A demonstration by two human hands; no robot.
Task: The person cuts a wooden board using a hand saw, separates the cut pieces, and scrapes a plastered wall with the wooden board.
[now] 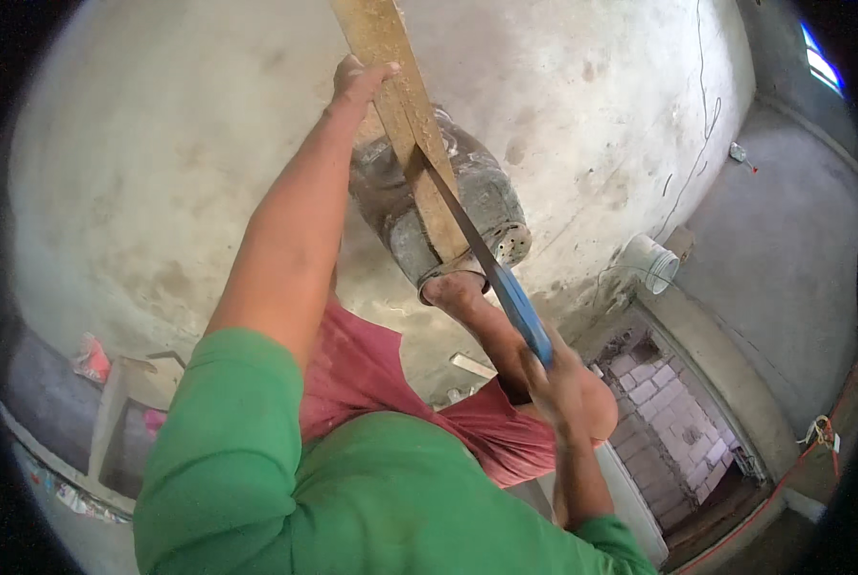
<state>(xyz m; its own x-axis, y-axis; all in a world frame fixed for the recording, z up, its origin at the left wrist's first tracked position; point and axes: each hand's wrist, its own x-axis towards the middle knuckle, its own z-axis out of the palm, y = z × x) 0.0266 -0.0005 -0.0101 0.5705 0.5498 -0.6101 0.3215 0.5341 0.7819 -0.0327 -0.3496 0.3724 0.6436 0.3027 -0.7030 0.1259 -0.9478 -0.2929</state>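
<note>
You have a blue saw handle (pixel 521 309), dark grey blade (pixel 462 215), tan board (pixel 402 91), green shirt (pixel 391 489) and maroon shorts (pixel 357 374).

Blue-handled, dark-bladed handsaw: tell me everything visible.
The handsaw has a long, narrow, dark metal-looking blade and a blue handle, perhaps plastic. It slants from lower right to upper left, its far end meeting the pale brown wooden board. The person's right hand grips the handle's near end. Teeth aren't discernible.

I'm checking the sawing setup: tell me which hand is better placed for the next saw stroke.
Probably the right hand: it grips the blue-handled saw, which meets the board. The left hand holds the board farther up, away from the saw.
</note>
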